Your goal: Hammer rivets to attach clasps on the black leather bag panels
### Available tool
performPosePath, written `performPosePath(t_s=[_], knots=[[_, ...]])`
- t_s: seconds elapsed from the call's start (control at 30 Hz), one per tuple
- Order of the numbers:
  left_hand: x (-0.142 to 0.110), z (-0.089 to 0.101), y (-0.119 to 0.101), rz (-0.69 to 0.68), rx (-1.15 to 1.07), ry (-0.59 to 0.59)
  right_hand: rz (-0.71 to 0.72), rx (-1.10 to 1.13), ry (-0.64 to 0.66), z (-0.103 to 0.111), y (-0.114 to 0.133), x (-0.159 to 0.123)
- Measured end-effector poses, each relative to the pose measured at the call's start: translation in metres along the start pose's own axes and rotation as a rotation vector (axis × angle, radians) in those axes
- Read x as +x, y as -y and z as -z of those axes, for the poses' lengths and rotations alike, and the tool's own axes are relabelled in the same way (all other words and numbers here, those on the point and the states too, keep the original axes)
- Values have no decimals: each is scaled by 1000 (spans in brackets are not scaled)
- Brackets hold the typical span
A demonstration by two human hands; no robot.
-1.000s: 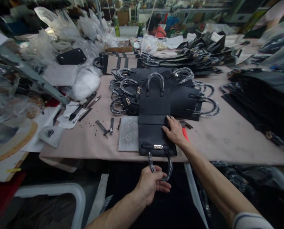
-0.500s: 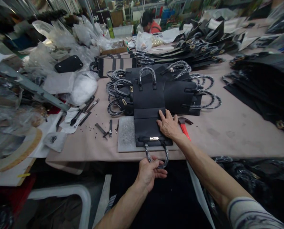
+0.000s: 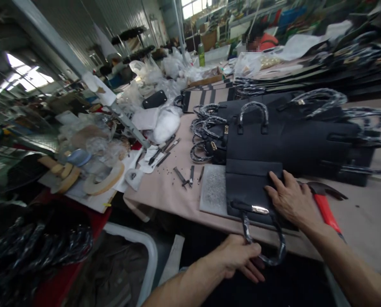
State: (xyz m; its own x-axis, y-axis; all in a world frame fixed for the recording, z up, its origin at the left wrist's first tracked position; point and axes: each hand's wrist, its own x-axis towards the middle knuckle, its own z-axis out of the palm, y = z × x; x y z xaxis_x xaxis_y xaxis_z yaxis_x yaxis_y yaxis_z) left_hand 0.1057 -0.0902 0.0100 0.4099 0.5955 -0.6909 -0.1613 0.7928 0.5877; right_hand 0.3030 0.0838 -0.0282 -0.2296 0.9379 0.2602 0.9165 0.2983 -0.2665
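A black handbag panel (image 3: pixel 249 185) lies unfolded, its lower end on a speckled pale slab (image 3: pixel 212 192). Its plastic-wrapped handle (image 3: pixel 280 249) hangs over the table's front edge, and my left hand (image 3: pixel 241 258) is closed around that handle, thumb on top. My right hand (image 3: pixel 291 198) rests on the panel's right side with fingers spread, holding nothing. A metal clasp (image 3: pixel 260 209) shows just above the handle. Beside my right hand lies a hammer (image 3: pixel 326 209) with a red grip, partly covered by the hand.
Several black bag pieces (image 3: pixel 312 140) with wrapped handles are piled behind. Small tools (image 3: pixel 182 177) lie left of the slab. Further left are tape rolls (image 3: pixel 104 179), plastic bags and a metal post (image 3: pixel 126 121). Below stands a white-rimmed bin (image 3: pixel 152 251). A person (image 3: pixel 267 41) is across the table.
The view has swung left, so the table's things appear further right, and more of the workshop's left side shows. Both hands keep their places on the bag piece.
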Motion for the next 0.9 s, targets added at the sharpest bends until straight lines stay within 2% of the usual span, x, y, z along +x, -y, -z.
performPosePath(t_s=[0.07, 0.13, 0.2, 0.3, 0.37, 0.4, 0.5, 0.7, 0.8, 0.9], knots=[[-16, 26, -17, 11, 161, -50, 18, -2, -15, -2, -1, 2], [-33, 58, -43, -34, 283, -217, 12, -2, -30, -2, 0, 3], [-47, 94, -77, -139, 392, -504, -1, -10, -43, 0, 2, 2], [-56, 146, -130, -329, 717, -960, -1, -65, -31, 5, 5, 2], [-52, 173, -158, -362, 825, -1166, 10, -95, -10, 8, 6, 2], [-48, 183, -168, -339, 816, -1217, 20, -104, 1, 9, 6, 2], [-32, 200, -183, -265, 791, -1218, 43, -109, 24, 13, 3, 6], [-12, 206, -185, -44, 848, -1133, 44, -68, 36, 18, -1, 14], [-12, 207, -187, -68, 671, -1148, 11, -36, 85, 24, 1, 16], [-20, 208, -186, -119, 541, -1099, -79, 39, 80, 32, 0, 14]])
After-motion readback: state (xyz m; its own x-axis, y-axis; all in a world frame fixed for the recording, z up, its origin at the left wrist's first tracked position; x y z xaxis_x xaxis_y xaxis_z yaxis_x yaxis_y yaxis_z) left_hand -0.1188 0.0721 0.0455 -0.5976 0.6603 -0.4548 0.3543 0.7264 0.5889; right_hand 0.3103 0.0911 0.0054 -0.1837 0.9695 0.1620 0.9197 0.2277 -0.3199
